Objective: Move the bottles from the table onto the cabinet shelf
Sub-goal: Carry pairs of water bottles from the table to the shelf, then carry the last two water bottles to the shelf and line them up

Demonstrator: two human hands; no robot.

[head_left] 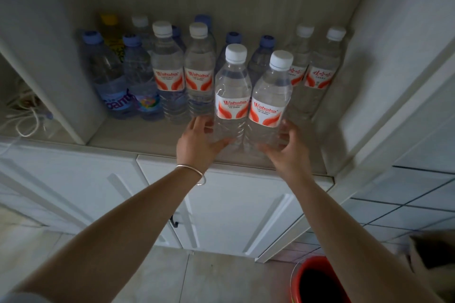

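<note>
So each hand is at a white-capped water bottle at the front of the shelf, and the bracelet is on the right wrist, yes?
Not quite. The head view shows the bracelet on the left wrist, not the right. The rest holds: the left hand and right hand are each at a white-capped water bottle at the front of the shelf.
</note>
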